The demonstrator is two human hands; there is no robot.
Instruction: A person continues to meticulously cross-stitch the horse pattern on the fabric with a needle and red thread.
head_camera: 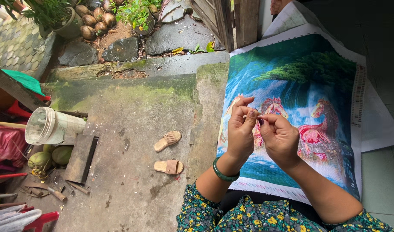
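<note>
Both hands are raised together over the embroidery cloth (291, 86), a large canvas with red horses, a waterfall and a green tree that lies across the person's lap and runs away from the body toward the doorway. The left hand (241, 131), with a green bangle (222, 172) on its wrist, has its thumb and forefinger pinched shut, the other fingers curled above them. The right hand (279, 137) meets it fingertip to fingertip, also pinched closed. Something small and dark shows just between the two pinches; it is too small to tell whether it is a needle, a thread end or both, and its long axis cannot be made out. It sits level with both hands, right at their fingertips, no nearer one than the other.

The cloth lies directly beneath the hands, with its long side running from the lap outward. Its horse pattern shows on either side of them.

To the left of the cloth, a pair of tan sandals (168, 152) rests on the mossy concrete step (132, 107). Farther left of the cloth lie a tipped white bucket (51, 126) and green coconuts (48, 158).
</note>
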